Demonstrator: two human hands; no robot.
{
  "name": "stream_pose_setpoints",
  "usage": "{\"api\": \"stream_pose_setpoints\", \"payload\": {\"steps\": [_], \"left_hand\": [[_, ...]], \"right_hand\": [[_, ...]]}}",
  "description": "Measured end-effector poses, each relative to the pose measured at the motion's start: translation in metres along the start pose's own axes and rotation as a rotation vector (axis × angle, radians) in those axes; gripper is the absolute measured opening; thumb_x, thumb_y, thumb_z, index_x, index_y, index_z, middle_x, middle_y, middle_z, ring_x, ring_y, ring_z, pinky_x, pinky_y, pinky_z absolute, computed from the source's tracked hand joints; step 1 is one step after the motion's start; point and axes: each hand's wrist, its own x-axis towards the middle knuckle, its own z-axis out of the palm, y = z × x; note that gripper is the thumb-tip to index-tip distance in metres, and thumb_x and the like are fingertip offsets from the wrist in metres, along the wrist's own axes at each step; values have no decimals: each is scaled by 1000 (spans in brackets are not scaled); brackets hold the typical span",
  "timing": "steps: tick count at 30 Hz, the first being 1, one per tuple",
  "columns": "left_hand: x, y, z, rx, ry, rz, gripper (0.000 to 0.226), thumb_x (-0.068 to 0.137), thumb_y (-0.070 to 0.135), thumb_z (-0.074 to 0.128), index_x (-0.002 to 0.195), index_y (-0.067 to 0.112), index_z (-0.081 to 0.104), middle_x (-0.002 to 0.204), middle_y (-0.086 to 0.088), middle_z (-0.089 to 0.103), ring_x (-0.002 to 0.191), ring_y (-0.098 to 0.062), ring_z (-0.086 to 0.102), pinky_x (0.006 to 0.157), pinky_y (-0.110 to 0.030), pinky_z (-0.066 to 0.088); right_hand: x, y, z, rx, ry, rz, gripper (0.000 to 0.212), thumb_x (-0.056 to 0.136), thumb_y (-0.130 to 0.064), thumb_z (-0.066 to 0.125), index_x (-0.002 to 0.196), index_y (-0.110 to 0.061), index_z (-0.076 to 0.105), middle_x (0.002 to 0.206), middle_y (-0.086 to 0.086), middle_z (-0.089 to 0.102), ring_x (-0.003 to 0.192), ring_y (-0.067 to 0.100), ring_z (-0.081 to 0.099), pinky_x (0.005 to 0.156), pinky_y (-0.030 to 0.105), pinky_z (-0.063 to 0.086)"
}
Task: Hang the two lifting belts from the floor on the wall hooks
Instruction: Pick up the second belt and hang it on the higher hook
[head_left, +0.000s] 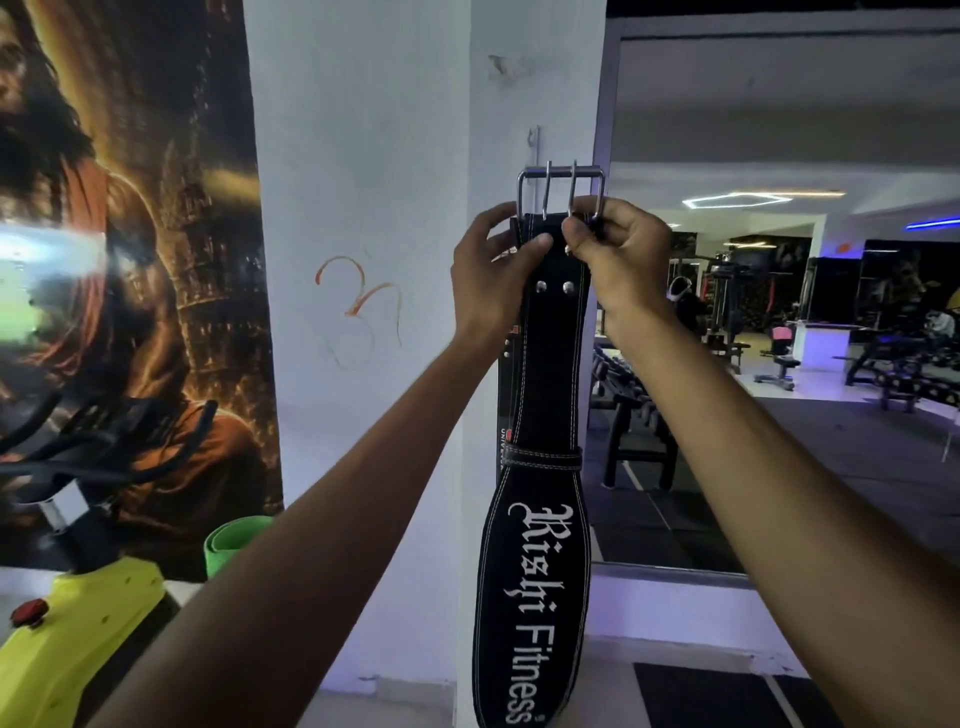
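A black lifting belt (540, 519) with white "Rishi Fitness" lettering hangs straight down in front of the white pillar. Its steel double-prong buckle (560, 189) is at the top, level with the lower end of a metal wall hook (534, 148) on the pillar. My left hand (493, 270) grips the belt's top end from the left. My right hand (618, 254) pinches the same end just under the buckle on the right. A second dark belt (505, 384) shows partly behind the first, hanging against the pillar; its top is hidden by my left hand.
A yellow and black exercise bike (72, 613) stands at lower left below a large wall poster (130, 260). A green rolled mat (234, 540) leans by the pillar. To the right, a large mirror (779, 312) reflects benches and gym machines.
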Motion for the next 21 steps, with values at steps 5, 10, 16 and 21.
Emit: {"api": "stream_pose_setpoints", "payload": {"steps": [5, 10, 16, 21], "left_hand": [[-41, -28, -18, 29, -117, -87, 57, 93, 0, 67, 146, 11, 48, 106, -10, 75, 90, -14, 73, 86, -27, 61], [-92, -74, -37, 118, -248, -222, 22, 100, 0, 56, 102, 16, 71, 89, 6, 76, 78, 0, 73, 74, -18, 59], [-130, -108, -54, 186, -324, -274, 18, 101, 7, 57, 99, 11, 74, 95, -4, 76, 90, -15, 72, 90, -44, 60], [-156, -126, -57, 145, -305, -320, 34, 94, 4, 64, 128, 7, 67, 116, -15, 77, 109, -29, 74, 97, -41, 59]], "right_hand": [[-9, 11, 5, 22, 30, 24, 24, 84, 4, 68, 108, 3, 67, 86, 9, 69, 68, 1, 64, 66, 14, 55], [-7, 14, 5, 31, 47, 41, 27, 82, 5, 69, 109, 2, 68, 91, 10, 71, 79, 6, 67, 81, 20, 57], [-2, 18, 1, 21, 85, 55, 27, 81, 5, 70, 108, 2, 69, 88, 6, 72, 77, 5, 67, 79, 20, 58], [1, 24, -1, 40, 104, 77, 28, 81, 5, 71, 109, 4, 68, 85, 3, 70, 73, 1, 66, 76, 16, 57]]}}
